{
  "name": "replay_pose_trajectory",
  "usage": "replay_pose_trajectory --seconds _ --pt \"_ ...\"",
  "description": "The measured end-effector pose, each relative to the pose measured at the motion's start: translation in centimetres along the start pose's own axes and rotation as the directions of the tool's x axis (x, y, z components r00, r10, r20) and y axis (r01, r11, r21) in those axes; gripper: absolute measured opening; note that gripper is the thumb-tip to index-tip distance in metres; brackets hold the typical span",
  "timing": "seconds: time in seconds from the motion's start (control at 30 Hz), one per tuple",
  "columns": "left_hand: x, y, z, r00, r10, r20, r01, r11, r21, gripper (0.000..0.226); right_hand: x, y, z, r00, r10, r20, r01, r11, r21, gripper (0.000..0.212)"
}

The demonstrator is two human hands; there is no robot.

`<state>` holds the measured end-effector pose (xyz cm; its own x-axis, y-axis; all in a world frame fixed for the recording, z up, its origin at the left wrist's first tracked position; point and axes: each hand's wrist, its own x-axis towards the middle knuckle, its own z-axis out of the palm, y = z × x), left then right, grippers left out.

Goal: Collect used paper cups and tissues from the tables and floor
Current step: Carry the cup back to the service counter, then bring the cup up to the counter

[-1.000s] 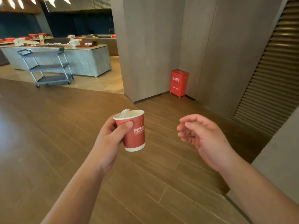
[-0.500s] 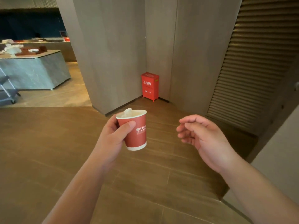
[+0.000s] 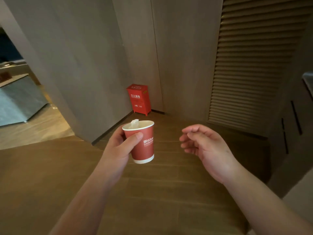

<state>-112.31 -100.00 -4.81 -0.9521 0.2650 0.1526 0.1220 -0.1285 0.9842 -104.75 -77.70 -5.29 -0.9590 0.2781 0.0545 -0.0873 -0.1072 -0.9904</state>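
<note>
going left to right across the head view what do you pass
grey stone counter → left hand → red paper cup with a tissue in it → right hand → louvred panel

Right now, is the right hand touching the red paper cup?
Apart. The head view shows bare floor between the right hand and the red paper cup, which only the left hand grips.
</note>
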Motion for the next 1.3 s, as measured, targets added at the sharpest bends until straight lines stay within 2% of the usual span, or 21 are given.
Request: replay_pose_trajectory --seconds 0.13,0.3,0.7,1.1,1.3 --pt "9.1 -0.1 4.8 0.995 0.014 0.097 -0.014 1.0 0.005 0.045 7.5 -1.7 -4.1 0.998 -0.044 -0.05 0.044 0.999 -0.001 0.021" --pt "17.0 -1.6 10.1 0.984 0.018 0.175 -0.015 1.0 -0.017 0.069 13.3 -2.7 -8.9 0.988 -0.089 -0.127 0.088 0.996 -0.015 0.027" --pt "34.4 -7.0 19.0 0.912 -0.025 0.41 0.056 0.996 -0.063 0.064 25.0 -1.6 -17.2 0.94 -0.128 -0.317 0.12 0.992 -0.045 0.028" --pt "61.2 -11.1 27.3 0.729 -0.006 0.685 0.1 0.99 -0.099 0.07 45.5 -2.0 -20.9 0.787 -0.165 -0.594 0.12 0.986 -0.115 0.018" --pt "68.6 -13.7 32.4 0.62 0.006 0.784 0.168 0.976 -0.14 0.06 50.5 -1.3 -23.0 0.702 -0.133 -0.7 0.079 0.991 -0.11 0.017"
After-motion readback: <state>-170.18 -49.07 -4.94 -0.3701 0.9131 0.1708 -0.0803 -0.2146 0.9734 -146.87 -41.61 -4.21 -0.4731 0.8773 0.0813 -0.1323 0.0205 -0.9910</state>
